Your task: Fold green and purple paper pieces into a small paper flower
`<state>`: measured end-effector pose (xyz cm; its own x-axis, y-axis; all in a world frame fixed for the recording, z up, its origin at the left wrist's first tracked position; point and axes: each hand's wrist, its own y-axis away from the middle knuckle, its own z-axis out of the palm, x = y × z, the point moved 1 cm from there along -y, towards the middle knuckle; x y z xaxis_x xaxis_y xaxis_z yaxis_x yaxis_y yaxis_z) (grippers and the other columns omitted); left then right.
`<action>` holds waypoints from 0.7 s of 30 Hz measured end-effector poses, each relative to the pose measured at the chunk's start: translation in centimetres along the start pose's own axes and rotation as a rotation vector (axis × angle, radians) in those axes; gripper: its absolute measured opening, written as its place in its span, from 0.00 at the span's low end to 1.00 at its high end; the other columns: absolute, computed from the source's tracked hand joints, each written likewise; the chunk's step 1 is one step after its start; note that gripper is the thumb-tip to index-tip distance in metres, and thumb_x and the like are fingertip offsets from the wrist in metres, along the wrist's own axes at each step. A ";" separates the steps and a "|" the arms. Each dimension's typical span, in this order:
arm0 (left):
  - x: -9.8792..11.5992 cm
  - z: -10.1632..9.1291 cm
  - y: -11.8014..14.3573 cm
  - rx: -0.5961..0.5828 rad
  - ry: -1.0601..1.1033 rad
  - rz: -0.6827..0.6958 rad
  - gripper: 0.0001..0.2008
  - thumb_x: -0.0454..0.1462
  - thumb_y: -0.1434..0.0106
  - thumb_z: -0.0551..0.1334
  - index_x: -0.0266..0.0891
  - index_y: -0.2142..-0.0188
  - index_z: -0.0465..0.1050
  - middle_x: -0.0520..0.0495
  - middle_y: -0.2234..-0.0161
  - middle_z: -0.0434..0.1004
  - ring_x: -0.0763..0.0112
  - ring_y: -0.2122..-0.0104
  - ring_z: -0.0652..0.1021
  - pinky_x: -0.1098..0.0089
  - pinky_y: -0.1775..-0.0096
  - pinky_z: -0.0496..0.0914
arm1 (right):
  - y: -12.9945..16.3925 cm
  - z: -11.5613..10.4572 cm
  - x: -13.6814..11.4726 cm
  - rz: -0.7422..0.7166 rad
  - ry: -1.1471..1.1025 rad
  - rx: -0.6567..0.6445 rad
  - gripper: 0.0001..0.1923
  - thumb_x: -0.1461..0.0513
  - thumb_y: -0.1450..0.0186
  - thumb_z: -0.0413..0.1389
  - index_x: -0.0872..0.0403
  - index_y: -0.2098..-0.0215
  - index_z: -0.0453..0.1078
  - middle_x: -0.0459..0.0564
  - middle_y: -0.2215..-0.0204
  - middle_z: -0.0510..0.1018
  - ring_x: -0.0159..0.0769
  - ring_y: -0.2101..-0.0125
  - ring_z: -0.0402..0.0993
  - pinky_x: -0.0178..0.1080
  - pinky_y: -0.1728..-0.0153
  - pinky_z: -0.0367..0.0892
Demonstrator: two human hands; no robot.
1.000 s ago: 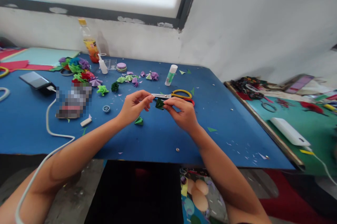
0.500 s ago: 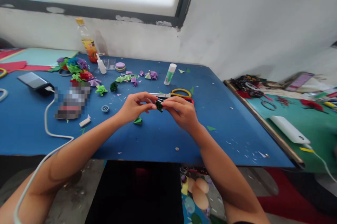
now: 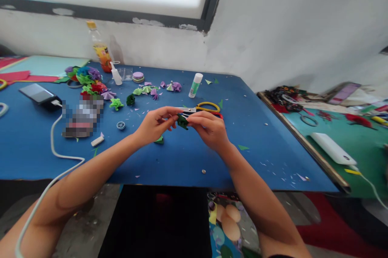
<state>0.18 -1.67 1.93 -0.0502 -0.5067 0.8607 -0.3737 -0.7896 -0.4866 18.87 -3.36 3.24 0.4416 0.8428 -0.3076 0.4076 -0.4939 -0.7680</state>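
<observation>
A small dark green folded paper piece [image 3: 182, 122] is pinched between both hands above the blue table. My left hand [image 3: 156, 124] is closed on its left side with thumb and fingertips. On the other side my right hand [image 3: 209, 126] grips it, fingers bent together. Behind the hands lie scissors [image 3: 209, 107] with one yellow and one red handle, blades pointing left. Below my left hand, another green folded paper piece [image 3: 160, 140] rests on the table, partly covered by the hand.
A glue stick [image 3: 195, 85] stands behind the scissors. Purple and green paper flowers [image 3: 147, 88] lie at the back, near a glue bottle [image 3: 116, 74] and a juice bottle [image 3: 101, 50]. A white eraser [image 3: 97, 141] and a charging cable [image 3: 54, 145] are at left.
The green paper piece shows more between my fingers and looks wider. My left hand has shifted slightly and lowered a little over the other green piece.
</observation>
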 end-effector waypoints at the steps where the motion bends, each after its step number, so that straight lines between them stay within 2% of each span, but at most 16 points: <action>1: 0.0 0.0 0.1 0.021 -0.027 0.023 0.10 0.39 0.39 0.59 0.35 0.61 0.71 0.50 0.75 0.73 0.78 0.77 0.74 0.79 0.76 0.71 | 0.0 0.0 0.0 0.002 0.001 0.002 0.07 0.64 0.36 0.53 0.51 0.64 0.73 0.48 0.68 0.78 0.31 0.67 0.75 0.35 0.65 0.72; 3: 0.1 -0.1 0.2 0.025 -0.075 0.077 0.08 0.38 0.39 0.59 0.35 0.63 0.71 0.49 0.73 0.74 0.78 0.76 0.75 0.79 0.75 0.71 | -0.1 0.1 0.0 0.008 0.005 0.007 0.07 0.64 0.36 0.53 0.51 0.64 0.73 0.48 0.69 0.78 0.31 0.68 0.75 0.35 0.65 0.72; 6: 0.3 -0.2 0.2 -0.034 -0.111 0.133 0.08 0.38 0.43 0.63 0.35 0.66 0.72 0.46 0.68 0.75 0.78 0.73 0.75 0.79 0.74 0.71 | -0.1 0.0 0.0 0.012 0.007 0.021 0.06 0.65 0.37 0.54 0.52 0.64 0.73 0.48 0.69 0.78 0.31 0.67 0.75 0.34 0.64 0.72; 9: 0.4 -0.2 0.0 -0.038 -0.091 0.122 0.09 0.39 0.47 0.67 0.35 0.69 0.73 0.46 0.67 0.74 0.77 0.73 0.75 0.79 0.75 0.70 | -0.1 0.0 0.0 0.023 -0.002 0.008 0.06 0.64 0.37 0.54 0.52 0.64 0.73 0.49 0.69 0.78 0.31 0.67 0.75 0.34 0.65 0.72; 13: 0.3 -0.2 -0.2 -0.030 -0.010 0.068 0.09 0.40 0.45 0.65 0.35 0.72 0.74 0.46 0.69 0.74 0.77 0.74 0.74 0.78 0.75 0.72 | 0.0 0.1 0.0 0.023 -0.025 -0.002 0.06 0.63 0.36 0.53 0.53 0.65 0.73 0.49 0.69 0.78 0.32 0.67 0.75 0.35 0.65 0.72; 21: 0.5 -0.2 -0.1 -0.050 -0.002 0.049 0.10 0.39 0.39 0.59 0.34 0.68 0.75 0.44 0.66 0.74 0.77 0.74 0.74 0.77 0.76 0.73 | 0.0 0.1 -0.2 0.039 -0.020 0.009 0.06 0.63 0.37 0.54 0.52 0.65 0.73 0.48 0.69 0.78 0.31 0.68 0.75 0.35 0.65 0.72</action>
<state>-0.01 -1.77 2.42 -0.0679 -0.5450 0.8357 -0.4169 -0.7455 -0.5200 18.68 -3.55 3.26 0.4408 0.8272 -0.3486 0.3831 -0.5245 -0.7603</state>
